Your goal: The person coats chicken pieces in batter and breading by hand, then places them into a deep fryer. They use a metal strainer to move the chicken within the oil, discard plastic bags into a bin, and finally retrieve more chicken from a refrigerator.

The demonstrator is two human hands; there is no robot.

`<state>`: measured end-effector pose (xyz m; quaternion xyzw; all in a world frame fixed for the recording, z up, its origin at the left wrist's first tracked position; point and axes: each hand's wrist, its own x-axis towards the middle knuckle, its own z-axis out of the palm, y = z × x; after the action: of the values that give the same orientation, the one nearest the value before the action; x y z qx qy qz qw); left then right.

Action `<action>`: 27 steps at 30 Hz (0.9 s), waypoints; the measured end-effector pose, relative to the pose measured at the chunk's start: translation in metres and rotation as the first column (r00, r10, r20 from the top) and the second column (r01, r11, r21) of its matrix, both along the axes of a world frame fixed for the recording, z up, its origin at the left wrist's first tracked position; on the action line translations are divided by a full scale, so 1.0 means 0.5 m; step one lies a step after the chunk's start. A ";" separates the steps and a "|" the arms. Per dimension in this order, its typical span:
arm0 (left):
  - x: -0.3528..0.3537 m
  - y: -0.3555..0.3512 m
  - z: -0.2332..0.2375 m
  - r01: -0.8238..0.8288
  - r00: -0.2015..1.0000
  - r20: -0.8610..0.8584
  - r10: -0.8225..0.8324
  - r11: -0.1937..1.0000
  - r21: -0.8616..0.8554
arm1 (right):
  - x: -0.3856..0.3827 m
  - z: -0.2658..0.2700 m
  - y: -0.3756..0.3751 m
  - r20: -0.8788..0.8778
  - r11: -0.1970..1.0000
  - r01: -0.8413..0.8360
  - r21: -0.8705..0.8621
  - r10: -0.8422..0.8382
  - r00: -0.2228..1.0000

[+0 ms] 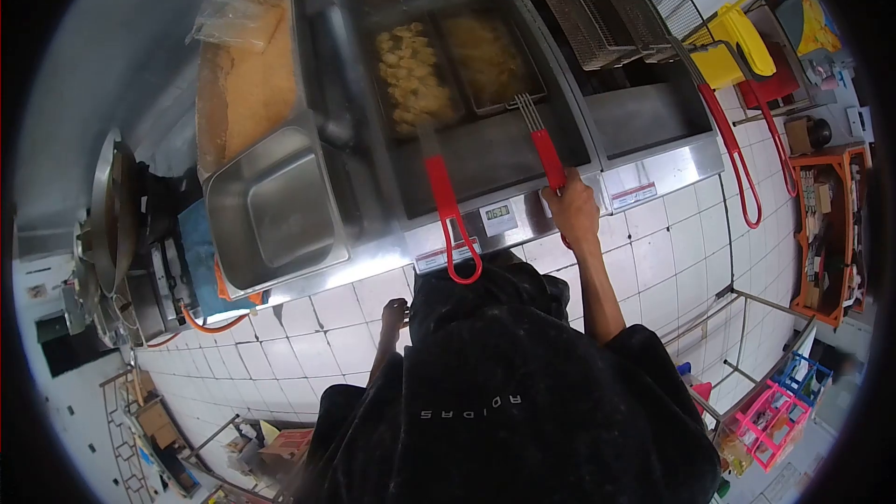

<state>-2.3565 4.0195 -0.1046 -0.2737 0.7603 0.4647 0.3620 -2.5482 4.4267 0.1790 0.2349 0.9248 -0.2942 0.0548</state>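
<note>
My right hand (573,205) is wrapped round the red handle of a fryer basket (547,155), which sits low in the deep fryer (485,163). Pale yellow food (483,51) shows in that basket through cloudy oil or steam. Beside it, a second fryer basket (439,177) holds chunky yellow pieces (411,79), its red handle jutting over the front edge with no hand on it. My left hand (395,313) hangs low by my body, fingers curled. Whether anything is in it is too small to make out.
Left of the fryer are a deep steel pan (275,210) and a tray of orange-brown crumbs (247,84) with a plastic bag (231,23). Wire baskets (597,9) hang over the right fryer well. An orange shelf (826,233) stands far right.
</note>
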 end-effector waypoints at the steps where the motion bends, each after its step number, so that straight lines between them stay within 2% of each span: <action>1: 0.010 -0.007 -0.017 0.014 0.999 -0.032 -0.013 1.000 0.012 | 0.004 -0.007 0.001 0.010 1.000 0.002 -0.013 -0.002 1.000; 2: 0.020 -0.011 -0.035 0.034 0.995 -0.099 -0.030 0.998 0.043 | 0.006 -0.013 0.003 0.019 1.000 0.004 -0.026 -0.004 1.000; 4: 0.030 -0.007 -0.030 0.029 0.994 -0.110 -0.023 0.998 0.056 | 0.015 -0.020 0.004 -0.018 0.997 0.009 -0.071 -0.011 1.000; 5: 0.030 0.000 -0.030 0.004 0.998 -0.062 -0.001 0.999 0.039 | 0.016 -0.020 0.006 -0.042 0.996 0.012 -0.093 -0.016 0.999; 11: 0.011 0.005 -0.026 -0.030 0.996 -0.083 0.035 0.998 0.063 | 0.019 -0.008 0.013 -0.082 0.996 0.086 -0.026 -0.088 0.993; 14: 0.015 -0.005 -0.034 -0.018 0.991 -0.130 0.028 0.997 0.080 | 0.026 -0.004 0.010 -0.078 0.995 0.093 0.026 -0.091 0.993; 17: 0.009 -0.002 -0.023 -0.047 0.993 -0.103 0.052 0.998 0.053 | 0.037 -0.002 0.006 -0.082 0.995 0.085 0.057 -0.080 0.993; 22: -0.001 0.008 -0.003 -0.093 0.991 -0.092 0.102 0.991 0.093 | 0.046 0.009 0.001 -0.097 0.994 0.110 0.026 -0.107 0.990; 27: 0.021 -0.009 -0.035 -0.015 0.986 -0.162 0.035 0.992 0.123 | 0.043 0.008 0.002 -0.100 0.994 0.104 0.021 -0.101 0.990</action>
<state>-2.3459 4.0152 -0.1219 -0.2217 0.7545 0.5354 0.3081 -2.5265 4.4278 0.1832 0.2679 0.9169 -0.2955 -0.0091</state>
